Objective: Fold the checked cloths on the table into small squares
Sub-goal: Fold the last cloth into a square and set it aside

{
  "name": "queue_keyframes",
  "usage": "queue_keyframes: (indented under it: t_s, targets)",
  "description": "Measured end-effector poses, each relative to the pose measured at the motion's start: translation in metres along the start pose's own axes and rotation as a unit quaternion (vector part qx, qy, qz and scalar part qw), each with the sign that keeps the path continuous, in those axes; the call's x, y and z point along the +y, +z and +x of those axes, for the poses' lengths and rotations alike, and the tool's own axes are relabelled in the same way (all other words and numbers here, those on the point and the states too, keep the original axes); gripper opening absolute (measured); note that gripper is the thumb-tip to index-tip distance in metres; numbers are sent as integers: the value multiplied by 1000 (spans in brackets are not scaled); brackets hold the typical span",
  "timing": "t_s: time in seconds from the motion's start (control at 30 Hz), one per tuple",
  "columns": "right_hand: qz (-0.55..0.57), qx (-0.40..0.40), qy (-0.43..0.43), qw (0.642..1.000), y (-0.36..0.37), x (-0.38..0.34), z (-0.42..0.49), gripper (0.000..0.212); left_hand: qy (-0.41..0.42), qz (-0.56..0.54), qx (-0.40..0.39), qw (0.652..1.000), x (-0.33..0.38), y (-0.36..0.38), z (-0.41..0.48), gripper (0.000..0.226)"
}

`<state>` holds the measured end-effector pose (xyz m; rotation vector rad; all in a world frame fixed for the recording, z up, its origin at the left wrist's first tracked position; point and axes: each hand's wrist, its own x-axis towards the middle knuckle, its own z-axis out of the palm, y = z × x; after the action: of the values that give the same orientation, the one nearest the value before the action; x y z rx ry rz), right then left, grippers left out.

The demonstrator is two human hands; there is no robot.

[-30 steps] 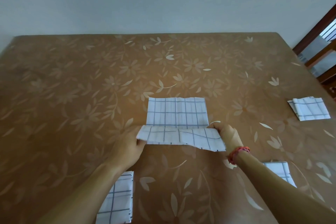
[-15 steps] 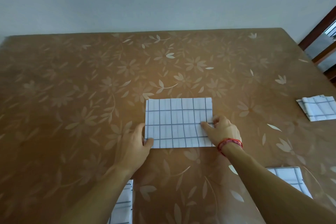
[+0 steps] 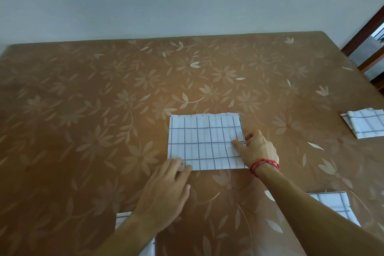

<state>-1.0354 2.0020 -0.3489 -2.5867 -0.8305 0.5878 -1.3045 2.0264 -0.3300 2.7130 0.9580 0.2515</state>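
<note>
Centre frame: folded checked cloth (image 3: 203, 141) lies flat on table (image 3: 104, 110); left hand (image 3: 164, 191), relaxed and flat, touches its lower-left corner; right hand (image 3: 257, 149) pinches its right edge.

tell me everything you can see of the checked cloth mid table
The checked cloth is white thin-looking fabric with a dark blue grid, folded into a flat rectangle with a wavy far edge. It lies on the brown floral table. The left hand rests its fingertips on the near left corner; the right hand pinches the right edge, thumb on top.
</note>
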Motion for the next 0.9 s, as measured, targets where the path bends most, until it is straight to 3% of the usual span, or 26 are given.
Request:
queue_keyframes:
  t_s: [0.1,0.33,0.43,0.5,0.57,0.63,0.73,0.9]
  targets:
    - [-8,5,4,1000,1,0,3,38,37,44,-37,998,13,7,-5,43]
    - [-47,38,-34,998,-5,-9,2,38,10,66,-96,993,26,15,4,54]
    - [-70,74,-116,988,-8,-11,-16,40,11,68,-97,993,24,18,7,58]
    - [-90,91,-235,963,-3,-11,-36,40,10,74,-105,992,22,17,9,58]
    - [-133,75,-344,926,6,-7,-59,42,12,71,-117,990,20,18,7,59]
    - [-177,21,-392,903,17,-2,-78,53,23,62,-121,990,15,25,6,60]
    - [-227,-24,-400,888,28,5,-93,63,26,57,-123,990,10,27,7,58]
    - [-254,-38,-390,884,32,9,-99,60,24,66,-115,991,9,22,2,58]
